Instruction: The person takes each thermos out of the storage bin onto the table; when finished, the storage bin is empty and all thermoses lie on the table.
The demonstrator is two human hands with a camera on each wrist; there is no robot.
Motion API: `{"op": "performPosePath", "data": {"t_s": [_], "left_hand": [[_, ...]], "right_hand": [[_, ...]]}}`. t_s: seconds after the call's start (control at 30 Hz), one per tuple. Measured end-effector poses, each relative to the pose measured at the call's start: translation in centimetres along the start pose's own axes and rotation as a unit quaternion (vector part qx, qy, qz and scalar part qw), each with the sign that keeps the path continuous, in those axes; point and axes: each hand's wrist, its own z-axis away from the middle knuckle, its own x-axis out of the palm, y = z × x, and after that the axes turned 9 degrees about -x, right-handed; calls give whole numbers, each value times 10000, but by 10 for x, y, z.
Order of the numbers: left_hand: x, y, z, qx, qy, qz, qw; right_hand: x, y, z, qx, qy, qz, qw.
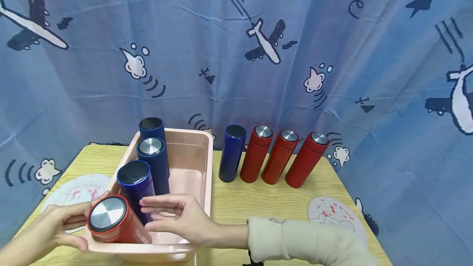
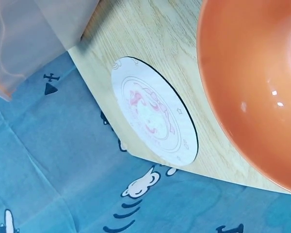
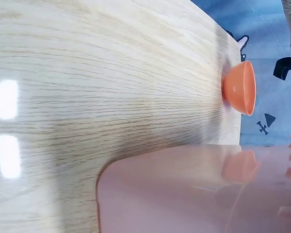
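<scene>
In the head view, a red thermos (image 1: 123,225) with a silver lid leans in the front left corner of a pink bin (image 1: 208,167). My left hand (image 1: 59,225) is at that corner, index finger reaching along the rim beside the lid, thumb near the bin's front corner. My right hand (image 1: 184,218) hovers over the bin just right of the red thermos, its fingers straight and nothing between them and the thumb. Behind stand a glossy blue thermos (image 1: 134,184), a dark blue one with silver lid (image 1: 155,167) and another dark blue one (image 1: 152,128). Neither wrist view shows the hands' fingers.
Right of the bin stand a blue thermos (image 1: 230,159) and three red thermoses (image 1: 255,161). Round printed mats lie at left (image 1: 77,190) and right (image 1: 332,214). The left wrist view shows a large orange bowl (image 2: 252,87); an orange bowl (image 3: 240,87) shows in the right wrist view.
</scene>
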Motion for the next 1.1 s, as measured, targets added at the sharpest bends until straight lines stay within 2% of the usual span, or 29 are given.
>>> {"op": "performPosePath", "data": {"t_s": [0.27,0.37,0.6,0.9,1.1], "left_hand": [[0,0,-1,-114,-48,100,9999],[-1,0,-1,-36,-4,29,10000],[0,-1,-1,-49,-130,224,9997],[1,-2,0,-155,-56,226,9996],[1,1,-2,-179,-41,108,9998]], "right_hand": [[10,7,-11,214,-287,-44,9993],[13,10,-16,332,-279,-23,9991],[16,18,-28,437,-523,292,9973],[19,34,-41,193,-767,289,9965],[16,31,-44,233,-759,405,9960]]}}
